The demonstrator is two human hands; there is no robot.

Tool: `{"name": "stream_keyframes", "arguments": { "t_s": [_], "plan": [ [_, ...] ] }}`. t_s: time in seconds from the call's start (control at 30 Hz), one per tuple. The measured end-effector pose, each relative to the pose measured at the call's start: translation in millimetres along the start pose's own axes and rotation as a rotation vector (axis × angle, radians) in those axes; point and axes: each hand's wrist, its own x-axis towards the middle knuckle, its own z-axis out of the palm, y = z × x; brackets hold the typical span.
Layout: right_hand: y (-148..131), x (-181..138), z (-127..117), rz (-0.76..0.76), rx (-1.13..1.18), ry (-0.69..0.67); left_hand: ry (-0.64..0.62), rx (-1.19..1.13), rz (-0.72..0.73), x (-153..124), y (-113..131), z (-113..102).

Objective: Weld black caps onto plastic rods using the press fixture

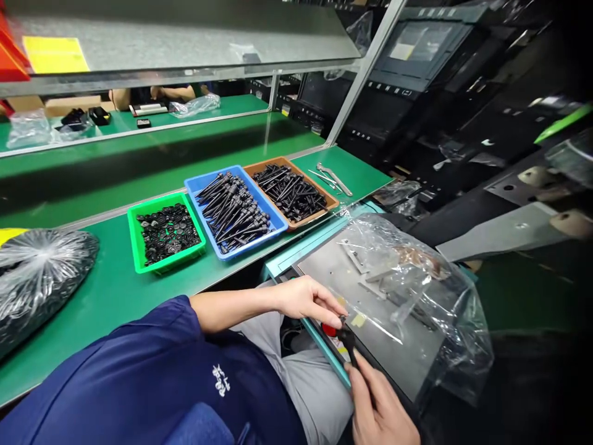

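My left hand (pixel 309 300) reaches over the near edge of a grey metal panel (pixel 407 361) in a teal frame, fingers pinched on the top of a small black part (pixel 346 339). My right hand (pixel 377 408) comes up from the bottom edge and grips the same black part from below with finger and thumb. A red button (pixel 328 329) sits on the frame just beside the part. A crumpled clear plastic bag (pixel 430 290) lies over the panel's right half.
On the green bench stand a green tray (pixel 137 244) of small black pieces, a blue tray (pixel 199 185) of long black screws and a brown tray (pixel 330 199) of black screws. Tweezers (pixel 334 179) lie behind them. A bagged black bundle (pixel 39 272) lies left. Another person's arms (pixel 157 94) show at the far bench.
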Motion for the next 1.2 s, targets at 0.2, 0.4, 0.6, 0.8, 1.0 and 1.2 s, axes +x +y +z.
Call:
{"name": "stream_keyframes", "arguments": {
  "t_s": [0.2,0.4,0.6,0.8,1.0,1.2],
  "plan": [
    [-4.3,25.0,9.5,-0.054,0.075,0.003,0.033,0.32,0.023,-4.8,5.4,-4.4],
    [11.0,22.4,5.1,0.027,0.161,-0.07,-0.087,0.449,0.038,1.5,12.8,-1.5],
    [21.6,22.8,24.5,0.239,0.333,-0.004,0.08,0.374,0.133,12.2,-5.4,11.3],
    [12.1,21.3,52.2,0.388,0.801,0.044,0.072,0.348,0.158,12.1,-27.6,28.5],
    [10.1,30.0,57.9,0.545,1.058,0.2,0.122,0.517,0.378,10.9,-39.8,37.5],
    [29.3,32.9,45.3,0.711,1.096,0.244,0.536,0.415,0.234,41.9,-41.6,3.9]
  ]
}}
